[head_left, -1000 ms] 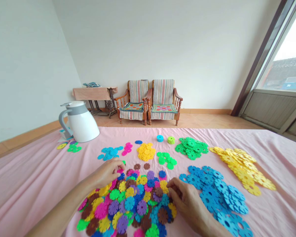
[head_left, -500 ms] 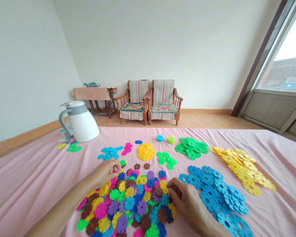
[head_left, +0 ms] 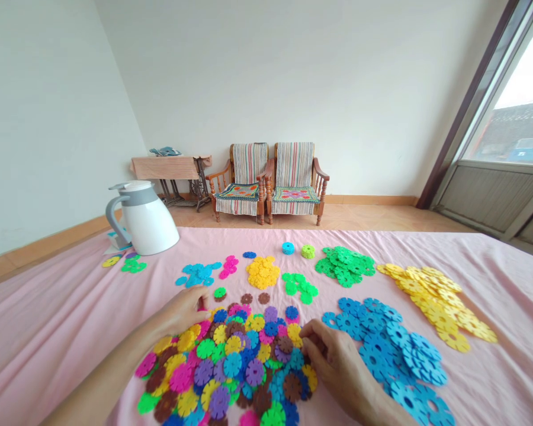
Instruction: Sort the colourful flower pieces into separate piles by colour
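A mixed heap of coloured plastic snowflake discs (head_left: 244, 367) lies on the pink cloth (head_left: 62, 331) in front of me. My left hand (head_left: 182, 310) rests at the heap's far left edge, fingers curled around a small pink disc that is mostly hidden. My right hand (head_left: 337, 361) sits on the heap's right edge, thumb and fingers pinched over discs, right beside the blue pile (head_left: 391, 349). What the right fingers hold is hidden.
Sorted piles lie farther out: yellow (head_left: 435, 302), green (head_left: 344, 263), small yellow (head_left: 262, 272), light blue (head_left: 198, 274), pink (head_left: 228, 266), bright green (head_left: 299, 287). A white jug (head_left: 144, 219) stands at the back left. Two chairs (head_left: 269, 180) stand by the wall.
My left hand has drawn back slightly to the left, uncovering a green disc and brown discs beyond the heap. My right hand has stayed put.
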Tool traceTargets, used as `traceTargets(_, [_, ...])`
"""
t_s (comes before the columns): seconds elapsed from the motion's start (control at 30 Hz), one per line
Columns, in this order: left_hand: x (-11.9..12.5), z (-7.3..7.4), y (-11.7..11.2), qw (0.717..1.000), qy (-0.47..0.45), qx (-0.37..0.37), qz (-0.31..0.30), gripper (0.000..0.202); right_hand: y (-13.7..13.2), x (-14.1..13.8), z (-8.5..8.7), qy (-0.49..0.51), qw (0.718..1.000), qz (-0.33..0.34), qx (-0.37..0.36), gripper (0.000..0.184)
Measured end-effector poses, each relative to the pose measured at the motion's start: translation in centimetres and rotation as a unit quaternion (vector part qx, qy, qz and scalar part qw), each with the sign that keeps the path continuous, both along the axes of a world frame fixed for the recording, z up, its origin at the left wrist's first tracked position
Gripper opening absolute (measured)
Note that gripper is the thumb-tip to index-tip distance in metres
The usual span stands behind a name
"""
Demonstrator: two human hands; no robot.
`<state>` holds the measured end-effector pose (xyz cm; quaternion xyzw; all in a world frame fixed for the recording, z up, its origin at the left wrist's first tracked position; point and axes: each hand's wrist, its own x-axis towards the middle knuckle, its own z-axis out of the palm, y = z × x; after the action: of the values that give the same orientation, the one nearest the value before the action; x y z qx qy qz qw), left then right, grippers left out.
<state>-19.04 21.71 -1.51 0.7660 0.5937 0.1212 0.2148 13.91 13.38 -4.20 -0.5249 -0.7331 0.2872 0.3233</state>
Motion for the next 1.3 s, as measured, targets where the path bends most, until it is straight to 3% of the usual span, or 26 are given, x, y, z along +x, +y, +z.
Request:
traceTargets(0.13, [-0.4,0.4,-0.1,1.000,-0.005,-0.001,0.001,0.018,0.1,-0.1,0.1,0.006,1.000,0.002,-0.001,0.017])
traceTargets(0.33, [-0.6,0.9,-0.4,0.999,0.037,-0.007,-0.012,0.012,0.1,-0.1,0.0,0.005,1.000,0.000,0.004,0.016])
traceTargets(0.47, [1.1,1.9,-0.3,1.000,0.000,-0.006,-0.017,0.005,0.1,-0.1,-0.1,0.007,1.000,0.003,0.003,0.016])
traceTargets(0.57, [3.0,2.6,-0.4,0.997,-0.030,-0.026,-0.061,0.017,0.1,-0.1,-0.1,0.008,1.000,0.004,0.003,0.016])
traceTargets(0.7, [5.1,2.2,-0.6,0.996,-0.017,-0.019,-0.084,0.036,0.0,0.0,-0.2,0.002,1.000,0.001,-0.002,0.017])
traceTargets(0.9, [5.6,0.9,-0.6,0.997,0.012,0.016,-0.070,0.013,0.1,0.0,-0.2,-0.001,1.000,0.001,0.000,0.017])
traceTargets(1.03, [5.0,0.5,-0.4,0.998,-0.017,0.013,-0.057,0.025,0.1,0.0,-0.1,0.005,1.000,0.004,-0.001,0.017])
traceTargets(1.3, [5.2,1.7,-0.6,0.994,0.021,0.023,-0.108,0.028,0.0,-0.1,-0.1,0.000,1.000,0.003,0.001,0.017])
